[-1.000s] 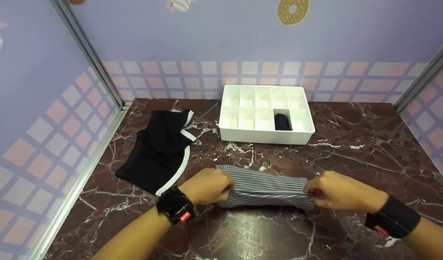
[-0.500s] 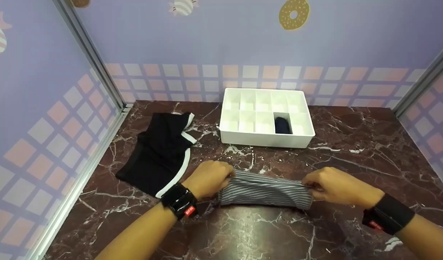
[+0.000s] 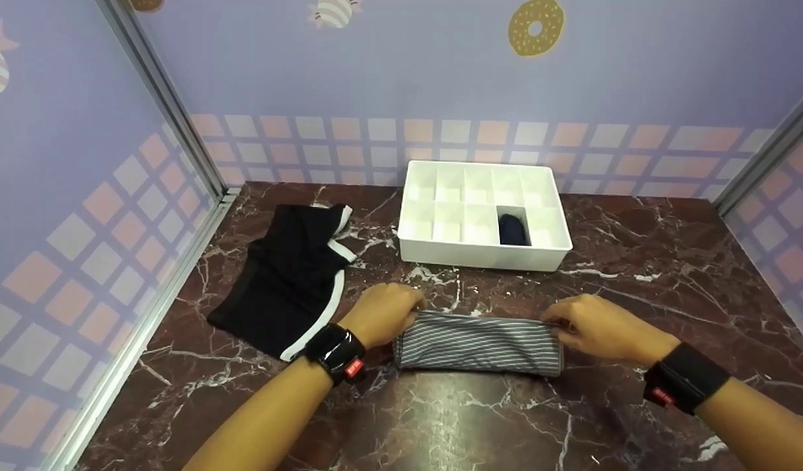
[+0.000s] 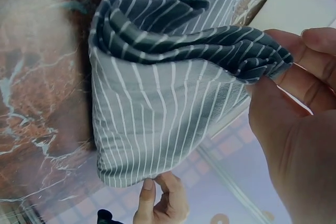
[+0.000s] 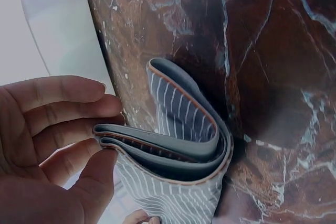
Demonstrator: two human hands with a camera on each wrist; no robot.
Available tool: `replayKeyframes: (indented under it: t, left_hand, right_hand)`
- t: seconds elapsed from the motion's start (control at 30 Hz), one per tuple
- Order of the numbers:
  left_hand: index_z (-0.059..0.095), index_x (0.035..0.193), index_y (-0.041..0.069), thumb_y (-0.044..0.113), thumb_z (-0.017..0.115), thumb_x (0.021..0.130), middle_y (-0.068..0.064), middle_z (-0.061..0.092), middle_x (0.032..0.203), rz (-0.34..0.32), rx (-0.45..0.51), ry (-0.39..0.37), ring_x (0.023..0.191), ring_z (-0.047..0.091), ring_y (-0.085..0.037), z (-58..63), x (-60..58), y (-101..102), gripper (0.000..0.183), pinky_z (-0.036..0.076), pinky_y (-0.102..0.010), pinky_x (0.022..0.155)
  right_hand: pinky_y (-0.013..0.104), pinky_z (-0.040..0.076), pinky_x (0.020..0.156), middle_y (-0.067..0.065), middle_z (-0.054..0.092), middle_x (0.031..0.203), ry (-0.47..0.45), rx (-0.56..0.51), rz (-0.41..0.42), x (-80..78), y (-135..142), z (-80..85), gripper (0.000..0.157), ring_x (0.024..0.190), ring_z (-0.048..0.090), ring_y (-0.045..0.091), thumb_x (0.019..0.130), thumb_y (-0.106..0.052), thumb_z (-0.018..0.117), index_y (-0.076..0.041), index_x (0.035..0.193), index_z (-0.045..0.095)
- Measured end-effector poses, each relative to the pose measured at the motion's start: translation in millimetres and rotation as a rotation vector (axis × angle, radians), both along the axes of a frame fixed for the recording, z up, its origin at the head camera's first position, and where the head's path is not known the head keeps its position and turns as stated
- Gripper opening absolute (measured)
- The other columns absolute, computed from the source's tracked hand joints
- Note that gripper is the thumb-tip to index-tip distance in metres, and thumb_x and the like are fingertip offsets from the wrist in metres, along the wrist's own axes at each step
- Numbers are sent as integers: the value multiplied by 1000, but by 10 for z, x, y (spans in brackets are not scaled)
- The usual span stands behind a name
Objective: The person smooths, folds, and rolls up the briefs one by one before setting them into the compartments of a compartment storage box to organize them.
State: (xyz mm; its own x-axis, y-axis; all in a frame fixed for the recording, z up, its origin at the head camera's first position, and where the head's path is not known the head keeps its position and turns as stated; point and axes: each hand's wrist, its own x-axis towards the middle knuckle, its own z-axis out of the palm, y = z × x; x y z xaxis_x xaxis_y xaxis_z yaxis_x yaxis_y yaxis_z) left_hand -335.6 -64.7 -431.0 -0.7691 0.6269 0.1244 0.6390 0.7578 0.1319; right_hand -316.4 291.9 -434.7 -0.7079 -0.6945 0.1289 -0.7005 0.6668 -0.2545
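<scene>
A grey garment with white stripes (image 3: 480, 343), folded into a long strip, lies across the marble tabletop. My left hand (image 3: 385, 315) pinches its far left corner, and my right hand (image 3: 601, 327) pinches the far right corner. Thumb and fingers of the left hand (image 4: 299, 114) close on the striped cloth (image 4: 152, 108) in the left wrist view, where its layers curl over each other. From the right wrist, the right hand (image 5: 63, 145) holds two folded layers of the garment (image 5: 178, 156) by their edge. Its exact kind is hard to tell in this folded state.
Black shorts with white trim (image 3: 284, 281) lie spread at the left. Behind the striped garment stands a white divided box (image 3: 483, 256); one front compartment holds a dark navy rolled cloth (image 3: 511, 230). Patterned walls (image 3: 467, 78) close off the back and sides.
Both hands have carried the garment's pinched edge away from me, toward the box. The upper layer has folded over, and the strip now lies flatter and narrower.
</scene>
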Motion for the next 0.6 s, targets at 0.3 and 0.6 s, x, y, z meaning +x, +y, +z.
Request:
replayKeyframes:
  t: [0.3,0.6]
  left_hand:
    - [68,98,16,14,66,82,1,70,93,81,31,-44,78,65,-20,-112,-116,41,17,52,-35,66]
    - [69,89,18,15,66,80,1,69,83,158,-10,6,70,64,-23,-244,-161,107,11,49,-37,57]
  right_hand:
    - [37,52,65,5,67,92,35,1,16,-125,-27,-124,27,76,63,18,78,-3,66,-6,105,69]
    - [43,52,63,10,65,90,41,67,-42,-155,-79,-285,31,75,63,25,76,-3,64,-6,107,69]
